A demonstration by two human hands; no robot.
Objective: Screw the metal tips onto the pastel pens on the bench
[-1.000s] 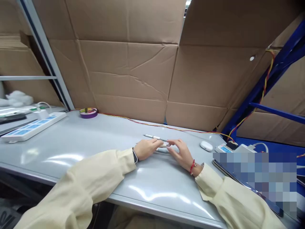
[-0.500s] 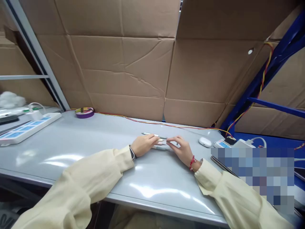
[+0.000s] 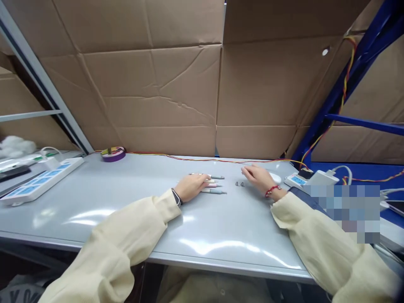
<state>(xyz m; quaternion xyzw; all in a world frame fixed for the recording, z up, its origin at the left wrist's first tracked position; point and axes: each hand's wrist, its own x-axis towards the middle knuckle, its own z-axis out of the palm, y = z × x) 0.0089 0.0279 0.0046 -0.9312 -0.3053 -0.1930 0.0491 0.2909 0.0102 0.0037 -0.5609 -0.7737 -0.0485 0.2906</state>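
Several slim pens lie side by side on the table, pointing right. The silver-grey pen [image 3: 217,177] is farthest from me, a pink-tipped pen [image 3: 216,185] lies in the middle, and a pale blue pen [image 3: 215,191] is nearest. My left hand [image 3: 192,187] covers their left ends, its fingertips closed on the white pen [image 3: 212,182] among them. Right of the pen tips sit two small dark clip-like pieces [image 3: 239,184]. Beyond these, my right hand [image 3: 259,178] hovers with loosely bent fingers and nothing visible in it, partly hiding a white earbud case [image 3: 276,178].
A purple roll of tape [image 3: 113,156] sits at the back left. Power strips lie left [image 3: 44,181] and right [image 3: 296,181]. Twisted red and yellow wires [image 3: 176,158] run along the back edge before a cardboard wall [image 3: 151,92]. A blurred-out patch covers things at right.
My right hand has moved right, away from the pens, and two small dark pieces now show on the table. My left hand stays at the pens. The view has shifted slightly.
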